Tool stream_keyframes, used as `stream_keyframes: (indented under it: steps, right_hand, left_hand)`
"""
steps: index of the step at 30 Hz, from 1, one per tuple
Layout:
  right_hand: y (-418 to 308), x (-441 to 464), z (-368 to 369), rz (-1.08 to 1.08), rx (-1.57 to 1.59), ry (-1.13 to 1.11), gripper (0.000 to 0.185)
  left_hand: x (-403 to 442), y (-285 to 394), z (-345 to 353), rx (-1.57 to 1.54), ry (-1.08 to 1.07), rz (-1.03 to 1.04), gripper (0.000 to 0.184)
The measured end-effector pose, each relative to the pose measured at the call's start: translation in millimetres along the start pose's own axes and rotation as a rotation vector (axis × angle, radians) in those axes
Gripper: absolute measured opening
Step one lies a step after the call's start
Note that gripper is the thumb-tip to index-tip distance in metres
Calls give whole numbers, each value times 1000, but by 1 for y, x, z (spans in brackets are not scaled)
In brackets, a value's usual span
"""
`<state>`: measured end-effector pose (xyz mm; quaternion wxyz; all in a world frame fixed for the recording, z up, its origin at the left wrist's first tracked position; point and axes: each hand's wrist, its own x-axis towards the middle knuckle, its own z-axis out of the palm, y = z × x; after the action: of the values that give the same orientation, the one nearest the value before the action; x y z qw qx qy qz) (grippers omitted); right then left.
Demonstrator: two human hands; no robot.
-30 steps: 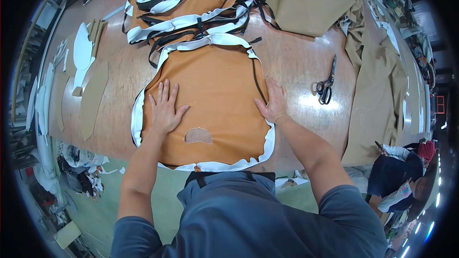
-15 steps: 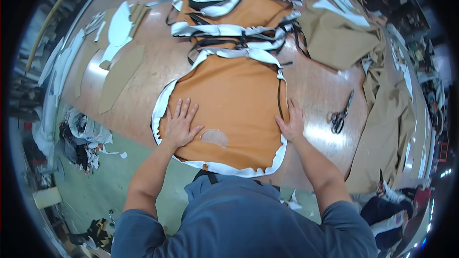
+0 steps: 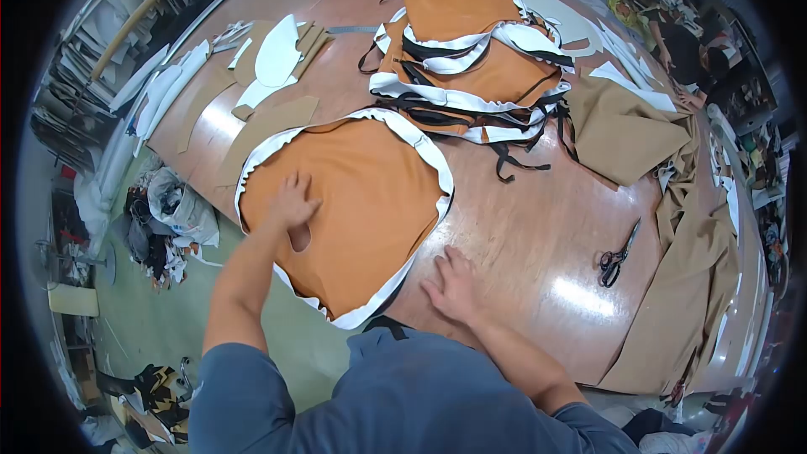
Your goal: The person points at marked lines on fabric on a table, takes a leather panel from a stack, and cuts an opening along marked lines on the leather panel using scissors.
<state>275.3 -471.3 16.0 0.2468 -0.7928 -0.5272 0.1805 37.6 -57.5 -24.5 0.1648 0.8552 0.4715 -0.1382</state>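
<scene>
An orange leather-like cover (image 3: 361, 202) with a white gathered border lies spread on the table, its near left part reaching over the table's edge. It has an oval hole (image 3: 300, 239) near its left side. My left hand (image 3: 294, 200) rests flat on the cover just above that hole, fingers apart. To the right of the cover, my right hand (image 3: 455, 286) lies on the bare table surface with its fingers spread, holding nothing.
Several similar orange covers (image 3: 466, 8) with black straps are heaped at the back. Black-handled scissors (image 3: 618, 259) lie on the right, beside brown fabric (image 3: 672, 286). Brown and white cut pieces (image 3: 277, 50) lie at the back left. A white bag (image 3: 183, 206) stands on the floor.
The cover has shifted left and turned on the table, with my left hand on it. My right hand has come off its right edge onto the table. The camera view has turned too.
</scene>
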Motion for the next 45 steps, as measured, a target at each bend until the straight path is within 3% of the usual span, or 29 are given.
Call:
stream_keyframes:
  steps: [1, 3, 10, 14, 20, 27, 32, 36, 38, 40, 42, 43, 45]
  right_hand:
    - [10, -2, -4, -6, -9, 32, 66]
    - [25, -4, -11, 9, -10, 65, 65]
    - [1, 36, -26, 34, 103, 48, 75]
    - [-20, 72, -15, 8, 59, 25, 78]
    - [9, 69, -14, 57, -15, 34, 76]
    - [59, 7, -40, 156, -105, 39, 73]
    - [77, -19, -64, 387, -186, 107, 74]
    - [125, -27, -69, 633, -372, 279, 76]
    - [142, -25, -74, 671, -342, 347, 76]
    - [150, -23, -74, 674, -350, 387, 76]
    - [155, -26, -69, 647, -393, 398, 75]
    - [156, -25, -69, 646, -384, 397, 75]
    - [154, -25, -72, 658, -368, 405, 74]
  left_hand:
    - [-1, -7, 26, -86, 97, 28, 100]
    - [-81, 67, -21, -20, 30, -71, 104]
    - [-108, 88, 10, -73, 116, -201, 118]
    - [-95, 75, -12, -121, 68, -344, 123]
    - [-35, 33, -44, -241, 1, -594, 127]
    - [32, 29, -63, -263, 7, -667, 125]
    - [43, 45, -85, -168, 57, -687, 113]
    - [49, 90, -92, 163, 376, -464, 93]
    - [96, 90, -65, 154, 687, -43, 86]
    - [129, 145, -96, 38, 798, 416, 79]
    - [151, 224, -148, -182, 732, 703, 74]
    - [152, 264, -168, 11, 725, 617, 74]
    - [184, 320, -190, 91, 758, 624, 73]
